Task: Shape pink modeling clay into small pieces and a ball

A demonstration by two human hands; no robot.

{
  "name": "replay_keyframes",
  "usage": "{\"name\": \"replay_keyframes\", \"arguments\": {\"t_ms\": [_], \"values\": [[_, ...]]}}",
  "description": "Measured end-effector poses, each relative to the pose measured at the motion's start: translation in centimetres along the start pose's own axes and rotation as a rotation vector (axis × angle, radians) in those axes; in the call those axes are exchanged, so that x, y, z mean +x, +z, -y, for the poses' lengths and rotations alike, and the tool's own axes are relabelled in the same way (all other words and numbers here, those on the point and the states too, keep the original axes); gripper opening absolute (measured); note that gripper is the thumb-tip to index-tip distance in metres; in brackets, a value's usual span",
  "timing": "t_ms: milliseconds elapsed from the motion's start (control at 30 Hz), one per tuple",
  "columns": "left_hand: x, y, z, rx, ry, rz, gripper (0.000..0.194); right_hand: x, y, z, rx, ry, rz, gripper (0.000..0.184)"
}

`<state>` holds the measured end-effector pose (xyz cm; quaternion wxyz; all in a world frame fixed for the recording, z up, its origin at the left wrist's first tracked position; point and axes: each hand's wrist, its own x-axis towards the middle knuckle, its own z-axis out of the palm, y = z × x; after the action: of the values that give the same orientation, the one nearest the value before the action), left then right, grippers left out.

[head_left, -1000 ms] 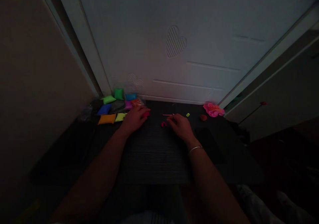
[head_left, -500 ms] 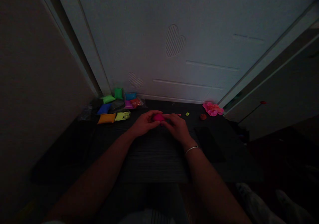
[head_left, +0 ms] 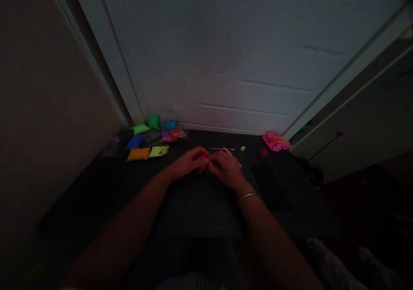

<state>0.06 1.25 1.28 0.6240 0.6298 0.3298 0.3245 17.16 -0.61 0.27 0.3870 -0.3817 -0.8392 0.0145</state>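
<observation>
Over the middle of the dark table, my left hand (head_left: 186, 164) has its fingers closed around a lump of bright pink modelling clay (head_left: 203, 162). My right hand (head_left: 226, 168) meets it from the right, thumb and fingertips pinched against the clay's side. Fingers cover much of the lump, and a small pink bit shows just below it. Behind my right hand lie thin pink modelling tools (head_left: 228, 151), crossing each other. A small yellow-green piece (head_left: 242, 148) sits to their right.
Colourful clay packets, among them an orange packet (head_left: 138, 154) and a yellow packet (head_left: 158, 151), are grouped at the back left. A reddish-brown lump (head_left: 263, 152) and a pink flower-like piece (head_left: 276, 142) lie at right, near a dark flat rectangle (head_left: 271, 188). A white panel (head_left: 206, 66) rises behind.
My left hand brought the pink clay from beside the packets to the middle, where my right hand met it. Both hands then shifted slightly nearer me. The curved pink piece is no longer visible.
</observation>
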Motion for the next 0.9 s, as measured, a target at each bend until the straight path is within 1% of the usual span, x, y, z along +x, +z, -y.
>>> {"name": "replay_keyframes", "arguments": {"t_ms": [67,100,200,267,300,367,433,567,900], "values": [[-0.1,-0.2,0.0,-0.054,-0.045,0.051,0.023,0.0,-0.1,0.1,0.084,-0.003,-0.017,0.013],[-0.1,-0.3,0.0,-0.068,-0.058,0.051,0.023,0.0,-0.2,0.1,0.121,0.000,-0.026,0.016],[0.0,-0.7,0.1,-0.080,-0.059,-0.031,0.020,0.1,-0.4,0.0,0.171,0.017,-0.028,0.028],[0.1,-0.8,0.1,-0.063,-0.050,-0.062,0.019,0.0,-0.5,-0.1,0.162,0.002,0.032,0.036],[0.1,-0.8,0.1,-0.048,-0.043,-0.055,0.018,0.0,-0.5,-0.2,0.153,-0.014,0.069,0.038],[0.0,-0.8,0.1,-0.004,-0.036,-0.015,0.017,0.0,-0.4,-0.3,0.132,-0.041,0.120,0.036],[-0.1,-0.7,0.0,0.053,-0.046,0.019,0.018,-0.1,-0.3,-0.3,0.112,-0.048,0.138,0.029],[-0.3,-0.8,-0.1,0.128,-0.083,0.044,0.021,-0.2,-0.3,-0.2,0.093,-0.044,0.169,0.019],[-0.4,-1.6,0.0,0.072,-0.110,0.131,0.020,-0.1,-0.2,0.1,0.229,-0.014,0.164,0.013]]}}
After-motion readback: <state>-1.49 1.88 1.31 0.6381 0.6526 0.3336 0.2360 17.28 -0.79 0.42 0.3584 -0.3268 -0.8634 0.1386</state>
